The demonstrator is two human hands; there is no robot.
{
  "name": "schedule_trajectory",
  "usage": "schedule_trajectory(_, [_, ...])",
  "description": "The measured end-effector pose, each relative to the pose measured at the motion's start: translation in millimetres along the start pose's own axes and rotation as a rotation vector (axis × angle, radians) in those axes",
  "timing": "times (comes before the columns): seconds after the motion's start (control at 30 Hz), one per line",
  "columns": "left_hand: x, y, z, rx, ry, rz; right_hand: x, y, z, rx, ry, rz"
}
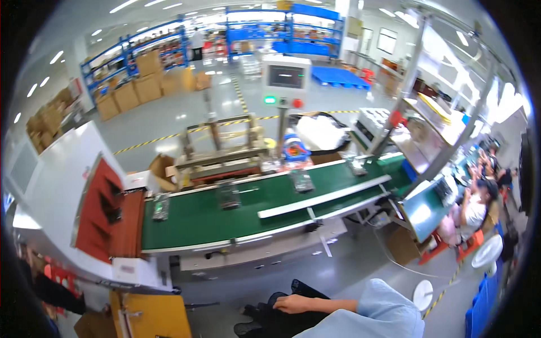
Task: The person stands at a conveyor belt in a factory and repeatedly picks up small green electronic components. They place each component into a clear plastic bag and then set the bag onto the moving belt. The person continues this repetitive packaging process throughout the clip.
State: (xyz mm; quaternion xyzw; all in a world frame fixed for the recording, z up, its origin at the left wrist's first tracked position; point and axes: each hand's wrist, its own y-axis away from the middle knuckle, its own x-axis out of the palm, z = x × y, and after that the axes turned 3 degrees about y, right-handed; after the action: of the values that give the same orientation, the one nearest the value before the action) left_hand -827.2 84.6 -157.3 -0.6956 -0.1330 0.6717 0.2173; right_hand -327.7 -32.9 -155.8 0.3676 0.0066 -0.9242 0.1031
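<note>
My right hand [293, 304] is low in the view, at the end of an arm in a light blue sleeve [386, 307]. Its fingers curl down against something black, and what they hold, if anything, is hidden. Dark, shoe-like shapes [246, 328] lie just beside it. My left hand is out of sight. Beyond my hand runs a green conveyor belt [259, 219]. Several small clear-bagged packets lie spaced along it, among them one at the left [160, 208], a dark one [229, 195] and one farther right [302, 181].
A white machine with a red strip curtain [125, 225] stands at the belt's left end. A white bar [324, 197] runs along the near side. Behind are a control box [285, 79] and a metal frame [220, 149]. A yellow cabinet [152, 314] stands lower left. People sit at right.
</note>
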Motion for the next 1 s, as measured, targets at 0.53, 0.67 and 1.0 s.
schedule_trajectory(0.53, [-144,77,-425,0.551,1.335,1.279,-28,212,-18,0.194,-0.088,-0.262])
schedule_trajectory(0.67, [-189,85,-552,0.791,1.432,1.675,-40,265,-95,0.273,-0.114,-0.422])
schedule_trajectory(1.0, [-325,234,-919,1.779,1.082,2.347,-174,587,-162,0.661,-1.305,-0.413])
